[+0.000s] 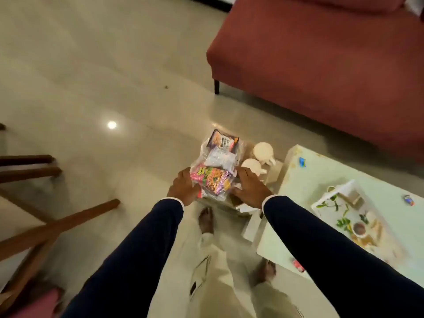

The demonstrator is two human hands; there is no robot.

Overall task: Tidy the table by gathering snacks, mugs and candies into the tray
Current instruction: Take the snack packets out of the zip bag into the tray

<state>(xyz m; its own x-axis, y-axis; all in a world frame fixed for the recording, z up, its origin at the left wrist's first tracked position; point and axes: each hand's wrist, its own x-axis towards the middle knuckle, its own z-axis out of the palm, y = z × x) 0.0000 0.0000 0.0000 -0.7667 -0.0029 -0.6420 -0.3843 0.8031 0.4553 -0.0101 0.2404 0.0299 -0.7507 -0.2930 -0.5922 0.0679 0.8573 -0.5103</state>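
Note:
I hold a pale tray (273, 173) above the floor, just left of the white table (321, 180). My left hand (183, 188) grips its left side and my right hand (250, 188) grips its near right side. Piled on the tray are snack packets: a dark one (222, 140), a white one (219, 159) and a pink and orange one (213, 180). Two white mugs (263, 148) (251, 165) stand on its right part. Small wrapped candies lie on the table: a blue one (302, 161), a blue and red one (408, 199) and a red one (298, 266).
A leaf-printed mat (344, 216) with a small cup and a box lies on the table. A red sofa (321, 65) stands behind the table. Wooden chair legs (57, 226) reach in from the left. My bare feet (206, 220) are on the glossy floor below the tray.

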